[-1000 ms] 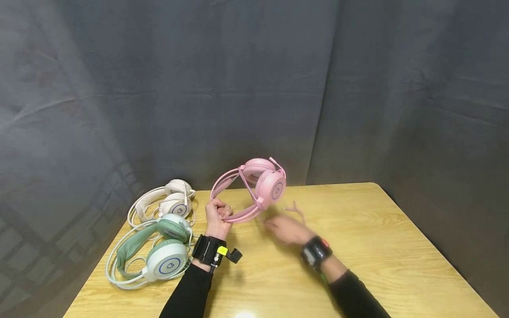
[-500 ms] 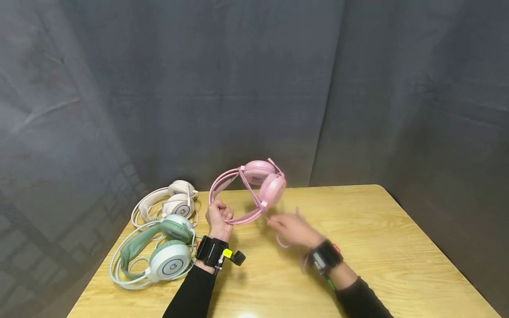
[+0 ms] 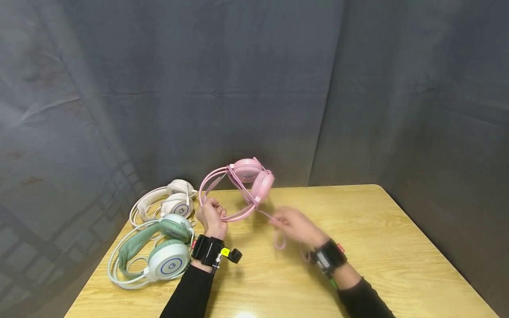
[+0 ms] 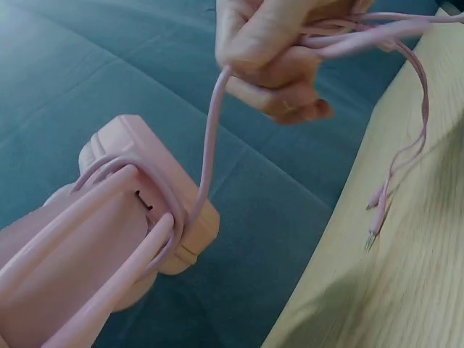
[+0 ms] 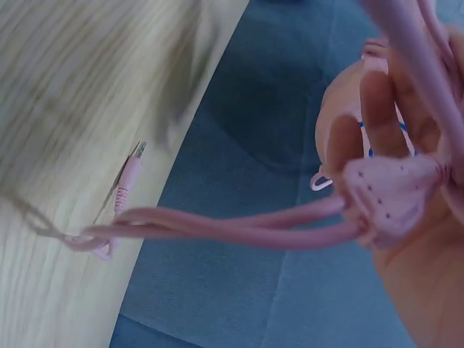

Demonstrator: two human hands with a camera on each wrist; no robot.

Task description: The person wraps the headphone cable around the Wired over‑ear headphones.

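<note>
My left hand (image 3: 212, 218) grips the headband of a pink headset (image 3: 262, 185), raised above the table with its ear cups pointing away to the right. Strands of its pink cable (image 3: 240, 185) stretch across between the two sides of the headband. To the right, my blurred right hand (image 3: 298, 226) pinches the cable, which runs taut from the near ear cup. In the left wrist view, the cable (image 4: 212, 138) loops round the headband's end by the cup. A pink splitter (image 5: 391, 196) lies against my right palm, and a thin plug (image 5: 129, 177) dangles from the loose end.
A white headset (image 3: 176, 205) and a white-and-green headset (image 3: 169, 260) lie on the left of the wooden table (image 3: 377, 247). A grey curtain (image 3: 254, 88) hangs behind the table's back edge.
The pink headset has shifted slightly left and its ear cups have turned. More cable strands now cross between its sides. My right hand has moved a little right, drawing the cable out.
</note>
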